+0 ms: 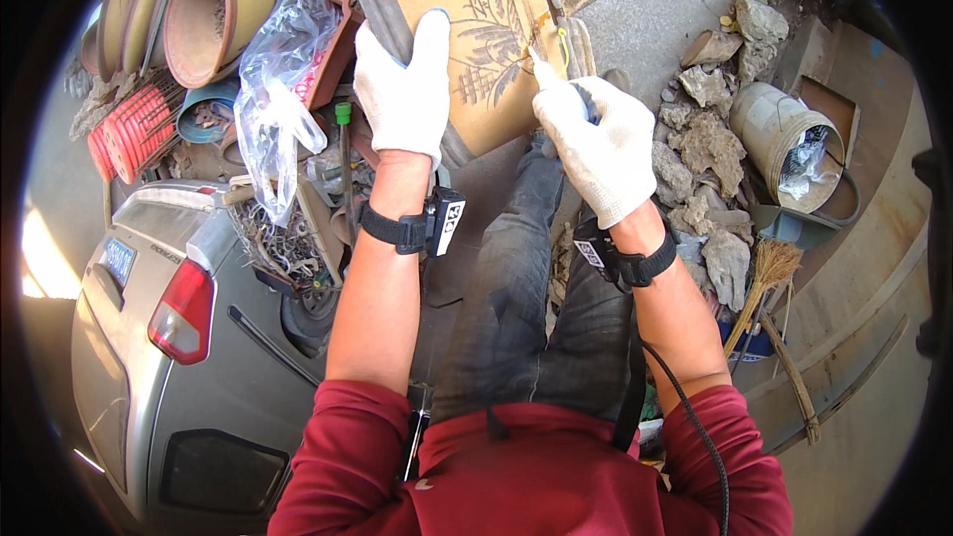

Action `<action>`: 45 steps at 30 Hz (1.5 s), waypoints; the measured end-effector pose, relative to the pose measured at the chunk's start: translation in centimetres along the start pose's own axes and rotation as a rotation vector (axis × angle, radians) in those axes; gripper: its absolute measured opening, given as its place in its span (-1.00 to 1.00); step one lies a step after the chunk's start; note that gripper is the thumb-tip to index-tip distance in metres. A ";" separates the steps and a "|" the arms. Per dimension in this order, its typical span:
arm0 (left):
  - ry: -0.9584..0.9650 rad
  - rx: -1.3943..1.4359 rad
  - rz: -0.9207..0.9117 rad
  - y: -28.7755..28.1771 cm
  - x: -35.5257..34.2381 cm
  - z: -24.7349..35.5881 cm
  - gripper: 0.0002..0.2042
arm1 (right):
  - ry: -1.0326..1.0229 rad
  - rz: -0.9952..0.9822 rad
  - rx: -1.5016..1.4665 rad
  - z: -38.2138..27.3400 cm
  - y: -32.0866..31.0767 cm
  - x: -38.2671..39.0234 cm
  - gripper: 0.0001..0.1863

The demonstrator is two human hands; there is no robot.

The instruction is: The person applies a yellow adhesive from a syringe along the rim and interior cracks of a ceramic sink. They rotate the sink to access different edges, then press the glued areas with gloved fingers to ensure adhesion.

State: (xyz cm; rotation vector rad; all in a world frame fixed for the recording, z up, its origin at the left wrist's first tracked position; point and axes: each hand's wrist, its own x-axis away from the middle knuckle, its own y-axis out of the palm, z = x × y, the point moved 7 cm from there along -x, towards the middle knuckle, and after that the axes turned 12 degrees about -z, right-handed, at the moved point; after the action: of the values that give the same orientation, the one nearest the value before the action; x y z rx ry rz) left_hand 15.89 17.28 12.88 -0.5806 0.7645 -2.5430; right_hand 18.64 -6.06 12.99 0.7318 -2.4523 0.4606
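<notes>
A tan rectangular clay pot (pixel 506 0) with a dark rim leans in front of me, its face marked with a dark leafy plant design. My left hand (pixel 402 84), in a white glove, grips its lower left side, the thumb lying along the face. In my right hand (pixel 601 139), also gloved, is a slim tool with a pale tip (pixel 537 57); its kind is unclear, as the fingers hide most of it. That tip meets the right part of the design, near an orange-brown patch and a yellow-green streak.
Stacked flowerpots (pixel 213 20) and a clear plastic bag (pixel 283 89) are at the far left, above a parked car (pixel 228 308). On the right lie rough stones (pixel 710 154), a tipped bucket (pixel 769 134) and a straw broom (pixel 769 273).
</notes>
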 end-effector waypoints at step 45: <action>0.017 0.032 0.004 0.1 0.1 0.3 -0.40 | -0.055 -0.030 0.040 -0.2 1.8 2.6 -0.73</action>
State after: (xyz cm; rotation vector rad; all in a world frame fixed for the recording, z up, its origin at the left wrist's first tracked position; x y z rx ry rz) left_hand 15.99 17.04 13.06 -0.5468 0.7283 -2.5550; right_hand 15.83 -5.53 14.33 0.8062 -2.4860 0.4850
